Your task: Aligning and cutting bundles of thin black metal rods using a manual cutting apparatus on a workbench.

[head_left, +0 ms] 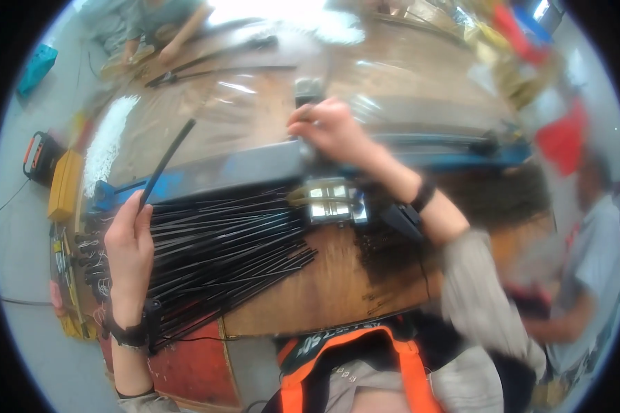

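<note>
My left hand (pixel 129 237) is closed round the lower end of a thin black rod (pixel 169 160), which tilts up and to the right. Under and beside that hand lies a large pile of similar black rods (pixel 234 241). My right hand (pixel 334 129) is raised above the middle of the bench, its thumb and fingers pinched together. Motion blur hides what, if anything, is between them. Just beyond those fingertips is a small grey metal block (pixel 308 88). Below the right wrist sits a shiny metal fixture (pixel 329 201) with a yellowish loop at its left side.
A blue-grey metal beam (pixel 238 168) crosses the wooden table (pixel 275 292). More dark rods (pixel 461 206) lie at the right. White strands (pixel 110 141) hang at the left near a yellow box (pixel 65 186). One person (pixel 585 275) is at right, another (pixel 165 31) at far left.
</note>
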`<action>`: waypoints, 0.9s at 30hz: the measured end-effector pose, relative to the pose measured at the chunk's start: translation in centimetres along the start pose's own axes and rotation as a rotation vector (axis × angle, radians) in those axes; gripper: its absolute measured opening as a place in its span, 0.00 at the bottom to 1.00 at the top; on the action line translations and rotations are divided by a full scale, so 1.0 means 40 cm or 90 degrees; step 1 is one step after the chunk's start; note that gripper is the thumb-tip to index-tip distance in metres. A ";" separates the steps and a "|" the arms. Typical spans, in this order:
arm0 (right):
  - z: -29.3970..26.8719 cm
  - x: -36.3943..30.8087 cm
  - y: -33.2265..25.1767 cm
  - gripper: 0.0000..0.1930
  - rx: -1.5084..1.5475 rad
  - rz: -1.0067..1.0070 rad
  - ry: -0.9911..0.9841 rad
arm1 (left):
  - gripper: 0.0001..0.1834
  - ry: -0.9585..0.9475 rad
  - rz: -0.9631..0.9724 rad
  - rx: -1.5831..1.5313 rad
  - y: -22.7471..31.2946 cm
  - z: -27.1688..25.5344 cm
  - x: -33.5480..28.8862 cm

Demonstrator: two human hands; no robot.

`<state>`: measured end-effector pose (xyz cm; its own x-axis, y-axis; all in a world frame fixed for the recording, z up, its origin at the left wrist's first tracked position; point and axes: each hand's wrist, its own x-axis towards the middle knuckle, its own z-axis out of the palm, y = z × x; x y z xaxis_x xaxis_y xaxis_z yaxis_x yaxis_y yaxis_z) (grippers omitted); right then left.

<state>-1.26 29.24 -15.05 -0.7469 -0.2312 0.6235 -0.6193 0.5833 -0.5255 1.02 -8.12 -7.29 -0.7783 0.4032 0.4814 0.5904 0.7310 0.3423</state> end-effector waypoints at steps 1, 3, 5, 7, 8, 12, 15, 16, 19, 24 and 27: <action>-0.010 -0.012 -0.002 0.04 0.004 -0.014 0.018 | 0.12 -0.004 0.004 0.003 -0.004 0.005 0.002; -0.012 -0.014 -0.005 0.04 0.008 -0.027 0.040 | 0.12 -0.013 0.015 0.010 -0.008 0.012 0.011; 0.019 0.011 -0.010 0.04 0.020 0.066 -0.049 | 0.12 -0.015 0.013 0.009 0.009 0.021 0.020; 0.031 0.011 -0.014 0.04 0.032 0.109 -0.091 | 0.12 -0.016 0.002 0.003 0.024 0.027 0.025; 0.040 0.006 -0.019 0.03 -0.070 0.062 -0.114 | 0.12 -0.015 0.002 0.009 0.022 0.026 0.031; -0.011 -0.039 -0.022 0.03 -0.342 -0.044 -0.045 | 0.13 -0.024 0.028 0.030 -0.006 0.029 0.046; -0.153 -0.177 0.065 0.05 -0.436 -0.061 0.040 | 0.13 -0.058 0.044 0.050 -0.060 0.026 0.032; -0.206 -0.240 0.089 0.05 -0.509 -0.033 0.038 | 0.13 -0.057 0.034 0.058 -0.069 0.035 0.032; -0.391 -0.369 0.081 0.05 -0.574 0.079 0.016 | 0.13 -0.133 0.109 0.100 -0.045 0.103 0.057; -0.544 -0.495 0.114 0.02 -0.639 0.109 0.059 | 0.03 -0.108 0.327 -0.045 0.107 0.377 0.194; -0.528 -0.494 0.102 0.02 -0.609 0.196 0.057 | 0.05 -0.102 0.304 -0.022 0.098 0.402 0.213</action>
<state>16.10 52.62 -17.29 -0.7959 0.0712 0.6012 0.0812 0.9966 -0.0105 -6.73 7.03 -14.83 -0.4411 0.7693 0.4622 0.8931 0.4272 0.1412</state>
